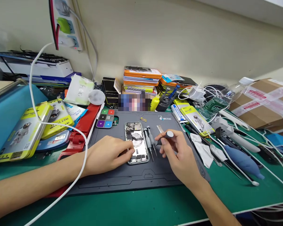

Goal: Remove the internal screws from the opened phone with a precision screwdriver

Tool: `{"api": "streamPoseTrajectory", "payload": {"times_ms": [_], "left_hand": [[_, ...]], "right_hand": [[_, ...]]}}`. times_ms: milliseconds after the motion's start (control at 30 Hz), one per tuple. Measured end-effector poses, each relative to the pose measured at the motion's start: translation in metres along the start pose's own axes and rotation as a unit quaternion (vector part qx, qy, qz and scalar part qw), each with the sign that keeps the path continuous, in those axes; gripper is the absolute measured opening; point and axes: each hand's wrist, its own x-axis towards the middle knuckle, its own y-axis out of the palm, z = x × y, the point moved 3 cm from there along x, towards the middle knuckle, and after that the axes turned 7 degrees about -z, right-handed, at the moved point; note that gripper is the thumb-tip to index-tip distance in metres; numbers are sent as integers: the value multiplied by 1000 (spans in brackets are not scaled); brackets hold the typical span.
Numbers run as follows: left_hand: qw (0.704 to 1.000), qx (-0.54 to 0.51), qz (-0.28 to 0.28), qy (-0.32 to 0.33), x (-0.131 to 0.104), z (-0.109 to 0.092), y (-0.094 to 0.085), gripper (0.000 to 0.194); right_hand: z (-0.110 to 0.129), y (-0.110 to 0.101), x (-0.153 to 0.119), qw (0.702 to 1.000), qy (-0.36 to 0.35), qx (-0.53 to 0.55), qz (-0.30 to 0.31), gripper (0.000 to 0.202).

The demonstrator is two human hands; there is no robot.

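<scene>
An opened smartphone (pixel 137 150) lies on a dark grey work mat (pixel 103 179), its inner parts bare. A black strip curls over the round coil in its middle. My left hand (pixel 110 153) rests at the phone's lower left edge, thumb and fingers closed on it. Just right of the phone, my right hand (pixel 176 150) grips a dark screwdriver with a round grey cap (pixel 169 134); its tip is hidden. Between phone and hand lie two grey screwdrivers (pixel 149 139). A flat metal blade (pixel 159 128) shows beyond my right fingers. Above the phone sits a small gold-coloured piece (pixel 143 119).
A coloured sectioned tray (pixel 105 118) is at the mat's upper left. Yellow battery packs (pixel 25 131) and a red tool (pixel 81 135) lie left. A blue air blower (pixel 242 161) and plastic bottle (pixel 217 102) stand right. A white cable (pixel 85 157) crosses above my left forearm.
</scene>
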Motion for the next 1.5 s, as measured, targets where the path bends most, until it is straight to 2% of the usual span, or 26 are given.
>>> {"api": "streamPoseTrajectory", "payload": {"times_ms": [167, 300, 433, 533, 633, 767, 933, 1067, 1167, 1500], "left_hand": [[995, 41, -54, -69, -1, 4, -5, 30], [984, 78, -93, -129, 1, 10, -11, 34], [982, 98, -84, -141, 4, 12, -11, 32], [985, 100, -63, -127, 5, 13, -7, 28], [988, 94, -43, -111, 7, 15, -6, 28], [992, 79, -16, -95, 8, 18, -8, 26], [995, 60, 9, -81, 7, 19, -10, 28], [997, 39, 10, -62, 5, 20, -8, 29], [998, 35, -4, -49, 4, 22, -7, 29], [996, 4, 29, -83, 2, 24, -9, 28]], "right_hand": [[-3, 1, -2, 997, -57, -35, -28, 46], [-8, 3, 1, 992, -111, -49, -27, 44], [-11, 4, 9, 983, -180, -45, -15, 49], [-4, 4, 14, 977, -212, -24, -27, 46], [10, 13, 19, 980, -196, 20, -30, 55], [26, 42, 22, 982, -169, 86, 17, 55], [24, 67, 20, 975, -163, 146, 48, 58], [18, 65, 15, 968, -168, 181, 48, 69], [18, 60, 12, 962, -208, 171, 42, 71], [20, 62, 11, 959, -224, 168, 49, 73]]}}
